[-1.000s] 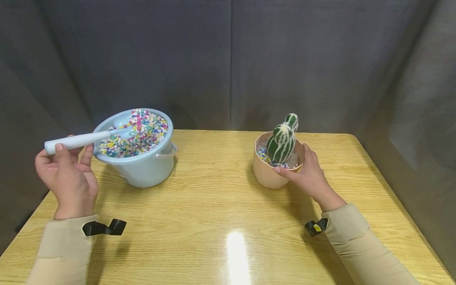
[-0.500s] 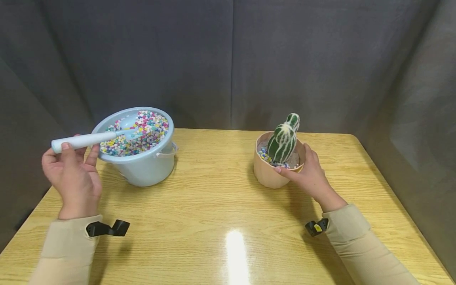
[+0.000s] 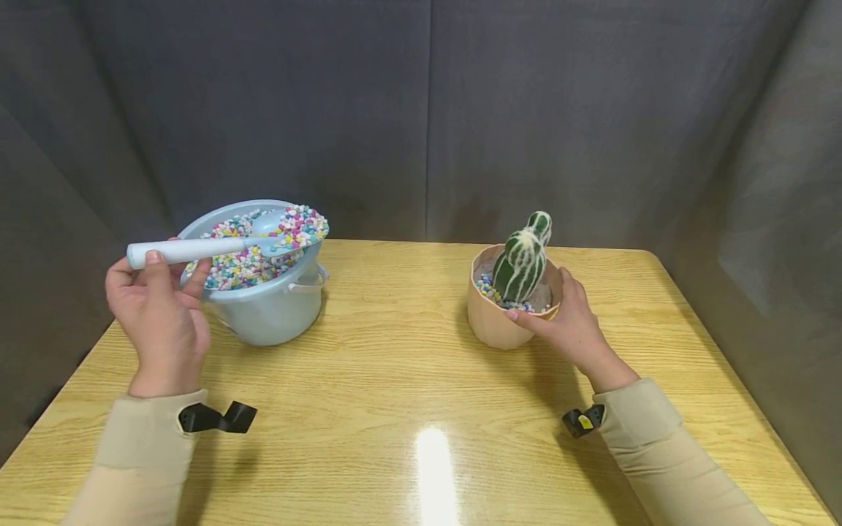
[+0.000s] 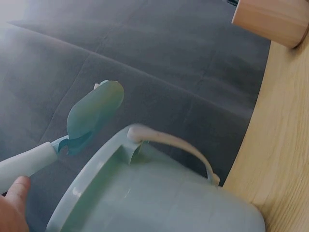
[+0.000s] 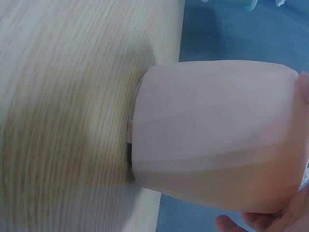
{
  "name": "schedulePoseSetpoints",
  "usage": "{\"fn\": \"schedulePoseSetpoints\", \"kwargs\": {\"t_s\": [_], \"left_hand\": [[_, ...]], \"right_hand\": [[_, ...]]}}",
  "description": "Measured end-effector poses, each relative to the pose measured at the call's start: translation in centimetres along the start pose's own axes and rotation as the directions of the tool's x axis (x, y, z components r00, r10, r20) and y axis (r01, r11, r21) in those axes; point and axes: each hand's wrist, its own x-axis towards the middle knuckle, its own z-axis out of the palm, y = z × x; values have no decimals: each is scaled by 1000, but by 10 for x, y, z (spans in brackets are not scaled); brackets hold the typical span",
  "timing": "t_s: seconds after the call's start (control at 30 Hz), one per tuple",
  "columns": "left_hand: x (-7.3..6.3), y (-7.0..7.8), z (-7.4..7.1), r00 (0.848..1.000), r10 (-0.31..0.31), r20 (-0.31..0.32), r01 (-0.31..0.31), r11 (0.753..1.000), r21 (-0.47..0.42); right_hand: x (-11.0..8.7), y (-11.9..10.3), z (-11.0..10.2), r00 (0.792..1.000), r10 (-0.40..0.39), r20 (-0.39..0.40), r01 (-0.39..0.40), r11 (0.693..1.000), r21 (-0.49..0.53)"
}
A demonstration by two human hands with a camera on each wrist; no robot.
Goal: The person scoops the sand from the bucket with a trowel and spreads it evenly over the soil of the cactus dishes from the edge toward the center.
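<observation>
My left hand (image 3: 164, 314) pinches the white handle of a light blue scoop (image 3: 187, 250). The scoop's bowl is heaped with small coloured pebbles (image 3: 304, 225) and is held above the bucket's right rim. Below it stands a pale blue bucket (image 3: 272, 318), nearly full of the same pebbles. In the left wrist view the underside of the scoop (image 4: 94, 111) shows beyond the bucket's rim. On the right, my right hand (image 3: 572, 321) grips the rim of a peach flowerpot (image 3: 493, 325), thumb at the front. A green striped cactus (image 3: 520, 267) stands in it, with sandy filling and some pebbles at its left.
Both things stand on a wooden table (image 3: 381, 380), bucket at the left and flowerpot right of centre. A dark grey curtain (image 3: 368, 124) rises behind the table and along both sides. The bucket's handle (image 4: 176, 142) hangs at its right side.
My left hand has moved right and slightly up, lifting the loaded scoop from over the middle of the bucket to its right rim. The right hand and flowerpot stay in place.
</observation>
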Motion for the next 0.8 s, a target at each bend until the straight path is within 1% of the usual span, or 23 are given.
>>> {"fn": "schedulePoseSetpoints", "kwargs": {"t_s": [0.07,0.2,0.33,0.6,0.7,0.8], "left_hand": [[-2,-2,3,1000,0,12,0,1000,10],[-5,-5,8,999,-24,24,23,999,40],[-11,-9,12,998,-36,54,33,997,68],[-22,-21,22,995,-36,88,32,998,53],[-26,-24,26,994,-35,102,33,999,22],[-30,-28,30,992,-31,121,29,999,16]], "right_hand": [[0,0,0,1000,-2,-1,2,1000,-1],[0,1,0,1000,-3,1,3,1000,7],[0,1,0,1000,-5,-4,5,1000,16],[1,2,1,1000,-14,-16,15,1000,5],[0,1,2,1000,-15,-18,15,1000,4],[0,2,1,1000,-19,-20,19,1000,5]]}}
